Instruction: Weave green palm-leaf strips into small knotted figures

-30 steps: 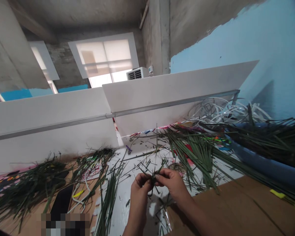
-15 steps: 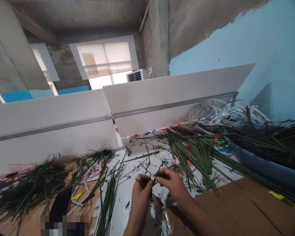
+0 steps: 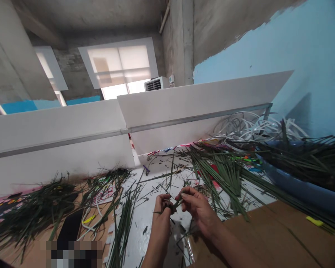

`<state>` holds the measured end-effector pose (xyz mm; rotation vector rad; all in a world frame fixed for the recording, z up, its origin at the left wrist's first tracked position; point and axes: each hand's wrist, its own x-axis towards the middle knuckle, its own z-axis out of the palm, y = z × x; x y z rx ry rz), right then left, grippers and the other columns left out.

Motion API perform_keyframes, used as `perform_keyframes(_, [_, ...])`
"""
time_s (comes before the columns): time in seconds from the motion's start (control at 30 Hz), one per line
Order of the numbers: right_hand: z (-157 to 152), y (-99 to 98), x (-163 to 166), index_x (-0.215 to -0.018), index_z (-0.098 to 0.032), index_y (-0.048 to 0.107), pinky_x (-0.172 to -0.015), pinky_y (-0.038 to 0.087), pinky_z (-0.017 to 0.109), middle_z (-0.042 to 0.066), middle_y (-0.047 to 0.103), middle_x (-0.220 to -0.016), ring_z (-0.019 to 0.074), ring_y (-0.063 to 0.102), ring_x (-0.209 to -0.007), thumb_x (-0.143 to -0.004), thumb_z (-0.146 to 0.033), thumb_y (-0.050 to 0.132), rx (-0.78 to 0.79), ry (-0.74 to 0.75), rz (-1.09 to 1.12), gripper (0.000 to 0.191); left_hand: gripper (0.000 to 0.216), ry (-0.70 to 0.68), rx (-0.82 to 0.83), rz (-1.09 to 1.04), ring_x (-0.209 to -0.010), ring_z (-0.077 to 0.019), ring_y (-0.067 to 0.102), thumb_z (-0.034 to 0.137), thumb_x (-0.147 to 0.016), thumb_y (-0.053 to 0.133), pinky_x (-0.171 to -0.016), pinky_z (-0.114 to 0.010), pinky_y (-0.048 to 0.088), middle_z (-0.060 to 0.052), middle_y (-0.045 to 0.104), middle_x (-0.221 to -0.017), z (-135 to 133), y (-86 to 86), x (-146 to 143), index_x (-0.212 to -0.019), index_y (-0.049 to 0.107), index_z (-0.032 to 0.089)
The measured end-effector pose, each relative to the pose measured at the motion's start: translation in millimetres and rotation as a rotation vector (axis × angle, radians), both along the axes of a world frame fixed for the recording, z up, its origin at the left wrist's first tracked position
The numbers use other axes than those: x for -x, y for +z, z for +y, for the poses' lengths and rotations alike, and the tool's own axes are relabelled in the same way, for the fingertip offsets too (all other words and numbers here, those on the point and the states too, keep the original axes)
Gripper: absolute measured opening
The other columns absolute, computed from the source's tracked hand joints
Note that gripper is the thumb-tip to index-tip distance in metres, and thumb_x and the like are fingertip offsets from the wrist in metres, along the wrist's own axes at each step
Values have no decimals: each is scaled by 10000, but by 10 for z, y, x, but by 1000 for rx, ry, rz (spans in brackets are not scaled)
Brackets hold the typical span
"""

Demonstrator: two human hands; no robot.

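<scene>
My left hand (image 3: pixel 161 220) is closed around a small bunch of green leaf strips, some ends poking out on its left side. Close on its right, my right hand (image 3: pixel 202 212) pinches a green leaf strip (image 3: pixel 178 203) that runs between both hands. A thin strip (image 3: pixel 172 171) sticks up from the hands toward the back of the table. How the strips cross inside the fingers is hidden. Below and around the hands, cut leaf bits lie on the white tabletop (image 3: pixel 136 238). A bundle of long strips (image 3: pixel 123 227) rests left of my left hand.
Fanned leaf strips (image 3: pixel 226 175) lie beyond my right hand. A blue tub (image 3: pixel 293 190) full of strips stands at the right, near brown cardboard (image 3: pixel 257 238). Leaf piles (image 3: pixel 36 214) and a dark phone (image 3: pixel 71 225) are at the left. White panels (image 3: pixel 167 111) close off the back.
My right hand has turned, showing more of its palm, with its fingers slightly farther from my left thumb. A thin strip now stands up higher behind the hands.
</scene>
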<state>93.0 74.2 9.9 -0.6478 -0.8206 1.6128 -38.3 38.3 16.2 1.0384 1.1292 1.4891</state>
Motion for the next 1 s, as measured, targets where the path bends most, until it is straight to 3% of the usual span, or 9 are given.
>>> perform_keyframes(0.13, [13,4,-15,-798,-182,682,-557,403,210,10,711,-739,96,541,-543,-638,-349,868,40,24,26,297,86,-11,-44,38,-715,-174,475,135,-659,537,-686,-269,383,14,547,-700,-26,62,-13,-690,570,208])
perform_keyframes(0.37, [13,20,-43,-795,-186,691,-623,459,253,16,693,-807,126,568,-604,-637,-386,863,9,4,-72,308,44,7,-63,148,-754,-214,531,206,-662,574,-733,-295,412,-11,597,-694,26,-5,38,-630,602,217])
perform_keyframes(0.57, [15,9,-32,-803,-185,694,-688,470,260,10,685,-808,136,585,-669,-661,-389,856,-21,-3,-109,298,16,12,-69,196,-755,-217,560,215,-670,638,-730,-303,440,-17,625,-705,102,-132,69,-657,631,208])
perform_keyframes(0.73, [78,-51,-47,-810,-177,705,-654,458,269,-13,634,-752,133,570,-645,-652,-383,838,-68,-78,-194,292,127,-22,-116,147,-733,-185,542,242,-687,720,-707,-284,435,5,594,-719,149,-164,66,-724,606,201])
perform_keyframes(0.9, [128,-44,-125,-1115,-231,710,-664,492,311,21,649,-865,183,583,-730,-727,-311,727,-309,-283,-486,397,174,-33,-44,48,-725,-173,551,283,-662,772,-707,-272,435,-2,620,-722,144,-141,73,-730,648,181])
perform_keyframes(1.0, [118,-16,-178,-1044,-264,751,-705,498,324,52,665,-1006,196,607,-784,-778,-194,621,-538,-352,-756,305,181,-32,-8,26,-738,-180,562,286,-656,790,-720,-278,443,-15,637,-727,106,-97,82,-732,670,174])
